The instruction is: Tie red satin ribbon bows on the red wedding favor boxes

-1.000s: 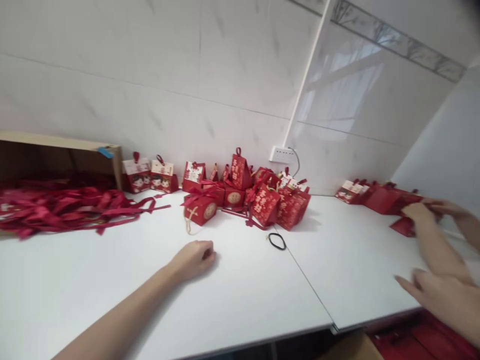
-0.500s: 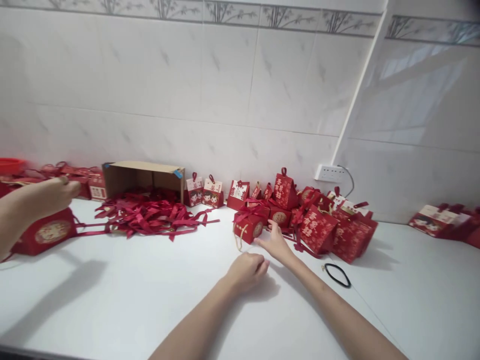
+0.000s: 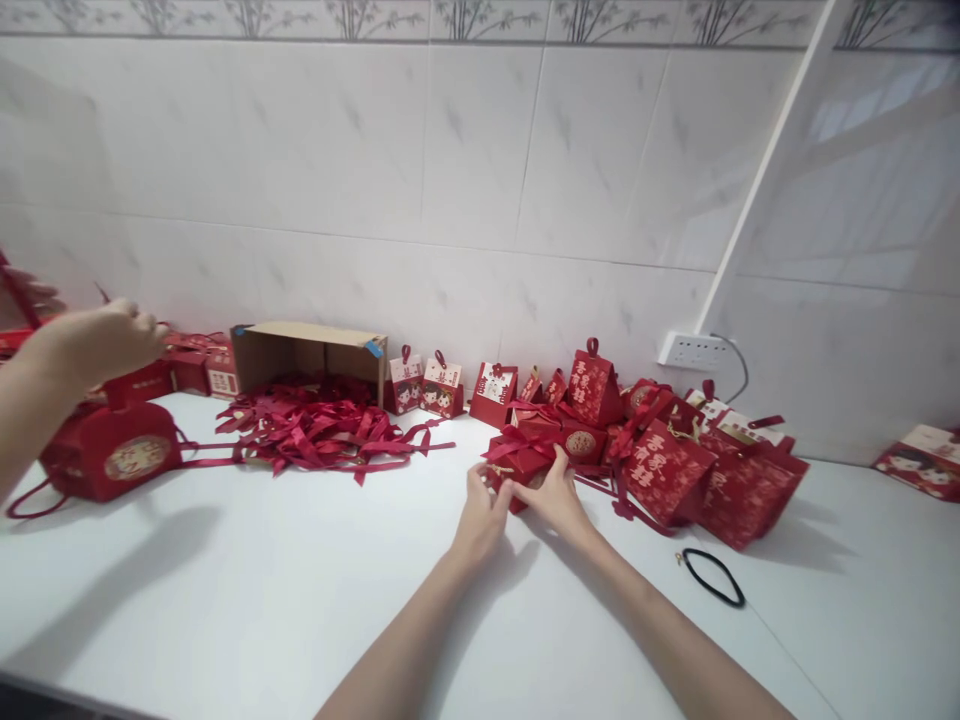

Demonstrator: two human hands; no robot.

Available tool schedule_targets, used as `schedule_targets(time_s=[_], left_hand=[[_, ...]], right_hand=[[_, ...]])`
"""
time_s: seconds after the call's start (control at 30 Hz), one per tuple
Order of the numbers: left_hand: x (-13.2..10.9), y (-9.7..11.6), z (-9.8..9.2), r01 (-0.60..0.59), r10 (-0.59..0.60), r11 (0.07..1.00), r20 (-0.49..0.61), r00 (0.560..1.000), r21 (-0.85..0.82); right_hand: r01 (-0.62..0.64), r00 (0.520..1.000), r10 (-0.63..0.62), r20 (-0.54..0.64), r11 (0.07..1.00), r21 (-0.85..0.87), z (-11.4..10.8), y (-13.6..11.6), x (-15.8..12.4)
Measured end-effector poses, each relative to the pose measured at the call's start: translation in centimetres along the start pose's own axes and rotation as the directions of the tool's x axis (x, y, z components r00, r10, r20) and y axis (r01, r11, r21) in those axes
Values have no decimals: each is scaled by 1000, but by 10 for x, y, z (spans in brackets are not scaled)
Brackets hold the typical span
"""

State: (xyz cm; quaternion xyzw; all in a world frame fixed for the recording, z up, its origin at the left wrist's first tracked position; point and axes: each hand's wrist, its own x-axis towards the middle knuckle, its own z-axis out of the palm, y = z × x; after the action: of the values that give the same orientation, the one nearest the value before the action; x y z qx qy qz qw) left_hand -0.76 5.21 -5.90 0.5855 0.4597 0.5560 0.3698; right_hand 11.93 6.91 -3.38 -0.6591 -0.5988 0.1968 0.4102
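A small red gift box (image 3: 529,452) with a ribbon bow on top sits on the white table, and both of my hands are on it. My left hand (image 3: 481,520) has its fingers closed at the front left corner, near a gold cord (image 3: 501,469). Along the right side my right hand (image 3: 556,503) grips the box, with the thumb in front and a finger up by the top. The hands partly hide the box's front. Just behind it is another red box with a round gold emblem (image 3: 581,445).
Several red gift boxes (image 3: 667,470) crowd the right. A loose heap of red ribbons (image 3: 322,430) spills from an open carton (image 3: 307,335). Another person's hand (image 3: 97,340) is above a red box (image 3: 112,455) at left. A black loop (image 3: 714,577) lies at right.
My left hand has moved up from the table onto the box's front, and my right hand has closed in on its side. The view has shifted left; the other person's hand is raised.
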Motion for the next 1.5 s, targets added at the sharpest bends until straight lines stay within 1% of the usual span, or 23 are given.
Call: schedule_targets(time_s=[0.1,0.13,0.2,0.3,0.37,0.43,0.5,0.57,0.63,0.7,0.77,0.8,0.9,1.0,1.07,1.13,1.2,1.3,1.4,1.5], left_hand=[[3,10,-2,80,-83,989,-20,996,-123],[2,15,-2,101,-104,983,-10,995,-157],[1,22,-2,125,-119,975,44,992,-186],[0,29,-2,155,-138,975,113,984,-161],[0,29,-2,182,-168,972,100,981,-148],[1,28,-4,194,-184,974,85,979,-120],[3,28,-7,164,-159,986,115,981,-41],[5,28,-10,93,-103,993,147,984,78],[6,30,-13,11,-35,979,120,992,201],[7,30,-14,-23,9,967,57,998,255],[7,30,-14,-10,1,975,42,999,220],[6,29,-13,4,-15,984,62,998,180],[4,28,-10,69,-70,998,153,986,8],[2,28,-8,129,-104,982,174,979,-140],[2,29,-8,133,-101,974,171,980,-182],[3,30,-9,131,-88,966,189,978,-224],[4,29,-9,119,-67,960,203,977,-253],[6,25,-11,62,-23,970,167,986,-235],[7,21,-12,8,25,973,137,990,-232],[7,21,-13,16,34,963,180,983,-271]], right_hand=[[22,998,-20,55,999,-36,-20,6,-31],[40,995,-38,90,999,-19,-27,10,-40],[53,986,-61,158,997,54,-43,17,-53],[29,980,-51,192,993,115,-60,27,-58],[25,981,-50,187,991,131,-67,32,-55],[45,981,-77,177,983,177,-71,35,-53],[71,983,-101,150,978,196,-74,34,-51],[88,984,-113,139,981,174,-78,32,-51],[91,983,-114,144,983,159,-82,30,-51],[100,982,-123,142,982,159,-85,29,-51],[120,979,-141,147,982,143,-88,30,-51],[132,973,-153,170,983,131,-88,30,-51],[137,940,-167,297,983,118,-88,31,-52],[90,902,-167,399,974,206,-87,32,-52],[67,881,-176,438,965,252,-87,31,-51],[56,877,-174,447,962,266,-88,31,-50],[37,889,-166,426,954,296,-88,32,-50],[5,908,-161,387,927,375,-88,32,-48],[-17,918,-150,368,910,414,-88,33,-46],[-48,913,-139,383,897,440,-88,35,-44]])
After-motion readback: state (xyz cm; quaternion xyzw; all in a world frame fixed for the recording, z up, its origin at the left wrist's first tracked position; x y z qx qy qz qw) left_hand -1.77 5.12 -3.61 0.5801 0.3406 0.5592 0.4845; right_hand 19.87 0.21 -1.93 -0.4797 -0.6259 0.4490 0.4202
